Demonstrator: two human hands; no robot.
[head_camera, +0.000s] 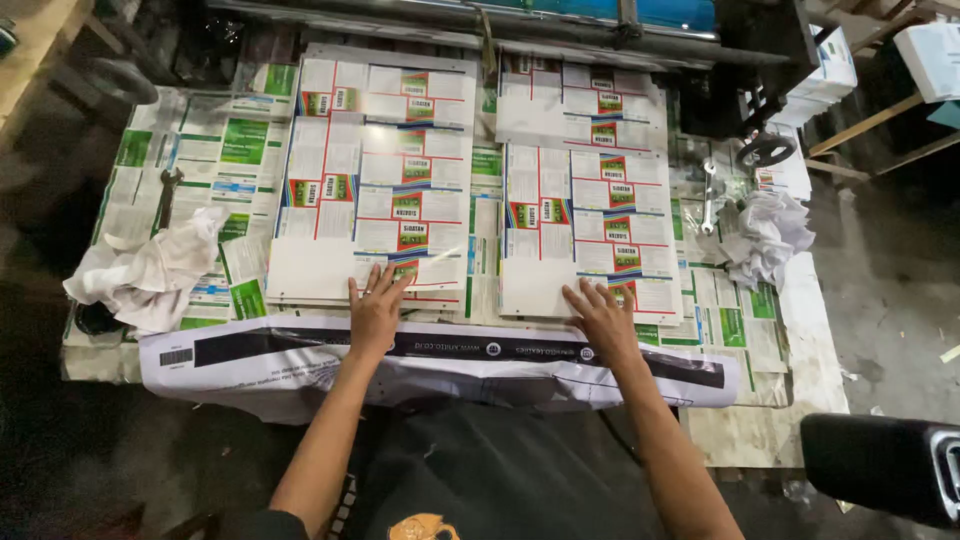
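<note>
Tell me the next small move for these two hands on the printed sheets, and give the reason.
Probably slide each stack toward the body to square its near edge. The left hand lies flat on the near edge of the left stack of sheets, the right hand likewise on the right stack of sheets. Both stacks look slightly fanned, with sheet edges offset at top and bottom.

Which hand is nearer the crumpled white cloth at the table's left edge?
Left. The left hand lies flat on the left stack of sheets, right of the cloth; the right hand rests on the right stack, farther away.
</note>
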